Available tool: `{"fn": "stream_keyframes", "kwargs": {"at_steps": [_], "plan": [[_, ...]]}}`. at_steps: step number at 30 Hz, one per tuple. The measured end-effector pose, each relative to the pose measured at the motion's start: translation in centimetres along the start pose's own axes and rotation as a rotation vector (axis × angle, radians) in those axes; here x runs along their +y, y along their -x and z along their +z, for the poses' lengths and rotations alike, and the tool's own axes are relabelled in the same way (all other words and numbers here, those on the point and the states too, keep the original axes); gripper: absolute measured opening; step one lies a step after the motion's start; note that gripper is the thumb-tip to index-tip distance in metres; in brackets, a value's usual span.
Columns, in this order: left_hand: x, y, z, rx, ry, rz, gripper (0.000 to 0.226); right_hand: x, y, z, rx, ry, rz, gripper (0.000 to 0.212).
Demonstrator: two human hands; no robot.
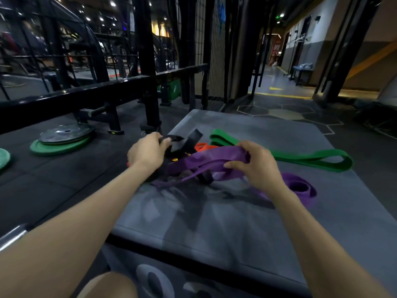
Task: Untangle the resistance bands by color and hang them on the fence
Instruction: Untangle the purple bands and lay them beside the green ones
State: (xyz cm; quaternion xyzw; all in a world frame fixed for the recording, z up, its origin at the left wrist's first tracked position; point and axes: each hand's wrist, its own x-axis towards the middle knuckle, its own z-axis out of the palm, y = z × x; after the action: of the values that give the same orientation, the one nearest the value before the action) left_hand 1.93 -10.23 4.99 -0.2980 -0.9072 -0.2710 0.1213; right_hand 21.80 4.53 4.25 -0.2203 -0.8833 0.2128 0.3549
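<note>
Purple rubber is bunching up in the right hand (256, 166), whose fingers are curling round the wide purple resistance band (206, 162) and lifting it off the grey padded mat (214, 222), likely to open slack in the knot. Meanwhile the left hand (148, 152) is gripping the flat black resistance band (189, 139), drawing it up and away to the left so the two colours are pulling apart. An orange band (203, 146) is peeking out beneath, caught in the tangle between both hands. The long green band (309, 159) is lying by itself along the mat's far right side, apparently free of the knot. Behind, the black metal fence rail (71, 96) is waiting, nothing hanging on it that I can see.
</note>
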Motion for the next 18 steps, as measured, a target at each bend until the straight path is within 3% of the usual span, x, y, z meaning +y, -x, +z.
{"fn": "stream_keyframes", "kwargs": {"at_steps": [4, 6, 10, 16, 18], "plan": [[-0.8, -0.4, 0.2, 0.038, -0.077, -0.13, 0.031, 2.4, 0.4, -1.2, 0.102, -0.09, 0.179, 0.033], [-1.2, -0.3, 0.8, -0.02, -0.162, -0.137, 0.024, 3.2, 0.6, -1.3, 0.113, -0.075, 0.238, 0.034], [-1.2, 0.2, 2.2, -0.08, -0.204, -0.125, 0.034, 4.3, 1.2, -0.7, -0.006, 0.041, 0.258, 0.036], [2.6, 0.8, 1.1, 0.186, 0.578, 0.084, 0.025, 3.1, 1.1, -0.8, -0.091, 0.019, 0.179, 0.038], [5.0, 2.5, 1.6, 0.064, 0.705, 0.309, 0.026, 2.0, 1.0, -1.1, -0.12, -0.07, 0.156, 0.031]]}}
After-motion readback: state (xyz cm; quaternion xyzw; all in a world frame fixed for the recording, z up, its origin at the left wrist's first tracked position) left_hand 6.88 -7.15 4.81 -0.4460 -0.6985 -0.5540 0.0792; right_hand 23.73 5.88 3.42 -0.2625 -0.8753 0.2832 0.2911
